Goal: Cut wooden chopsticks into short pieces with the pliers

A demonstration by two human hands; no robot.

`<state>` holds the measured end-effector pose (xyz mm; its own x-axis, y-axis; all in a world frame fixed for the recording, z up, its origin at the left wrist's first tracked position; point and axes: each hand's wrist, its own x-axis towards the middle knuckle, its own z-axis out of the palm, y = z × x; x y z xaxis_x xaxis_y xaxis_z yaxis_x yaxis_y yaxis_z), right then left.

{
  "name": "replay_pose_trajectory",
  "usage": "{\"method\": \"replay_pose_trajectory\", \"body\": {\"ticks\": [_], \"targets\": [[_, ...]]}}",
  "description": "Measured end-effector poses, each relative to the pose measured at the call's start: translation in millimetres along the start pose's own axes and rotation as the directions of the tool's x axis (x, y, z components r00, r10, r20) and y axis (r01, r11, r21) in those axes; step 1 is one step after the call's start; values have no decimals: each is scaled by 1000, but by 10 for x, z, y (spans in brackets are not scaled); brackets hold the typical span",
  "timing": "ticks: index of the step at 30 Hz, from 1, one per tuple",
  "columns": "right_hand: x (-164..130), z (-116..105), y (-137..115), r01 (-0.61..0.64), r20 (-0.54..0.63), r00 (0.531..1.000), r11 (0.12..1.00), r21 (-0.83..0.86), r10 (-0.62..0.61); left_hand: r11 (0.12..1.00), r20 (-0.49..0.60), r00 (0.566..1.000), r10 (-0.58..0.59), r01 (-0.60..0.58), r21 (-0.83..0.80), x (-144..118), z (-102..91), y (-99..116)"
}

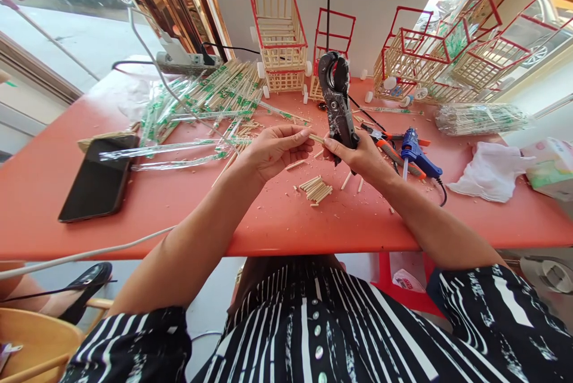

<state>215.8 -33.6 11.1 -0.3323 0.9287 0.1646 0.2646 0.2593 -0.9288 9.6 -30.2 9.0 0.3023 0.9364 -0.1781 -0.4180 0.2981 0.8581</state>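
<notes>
Pinching a short wooden stick [316, 138] at its near end, left hand [273, 150] closed on it, holding it level above the red table [134, 216] for a steady grip. Bridging both hands at centre. Clenched round black cutting pliers [336, 102], right hand [358, 156] at three o'clock, blades up. Heaped at six o'clock: cut stick pieces [316, 189].

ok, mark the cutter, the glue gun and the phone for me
cutter [336, 105]: head view, on its black taped body, in the right hand [358, 156].
glue gun [414, 150]: head view, on its blue body.
phone [101, 183]: head view, middle of the dark screen.
</notes>
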Motion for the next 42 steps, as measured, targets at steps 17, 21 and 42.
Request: {"method": "replay_pose_trajectory", "body": {"ticks": [17, 21, 42], "targets": [[3, -44, -45, 29, 82, 996, 986, -167, -16, 725, 94, 926, 367, -348, 594, 4, -23, 2], [2, -41, -22, 117, 110, 990, 939, -324, -85, 540, 171, 907, 385, -372, 755, -12, -35, -24], [-23, -187, -55, -69, 158, 983, 984, -166, 96, 872, -112, 881, 460, -425, 242, -85, 40, 122]]}}
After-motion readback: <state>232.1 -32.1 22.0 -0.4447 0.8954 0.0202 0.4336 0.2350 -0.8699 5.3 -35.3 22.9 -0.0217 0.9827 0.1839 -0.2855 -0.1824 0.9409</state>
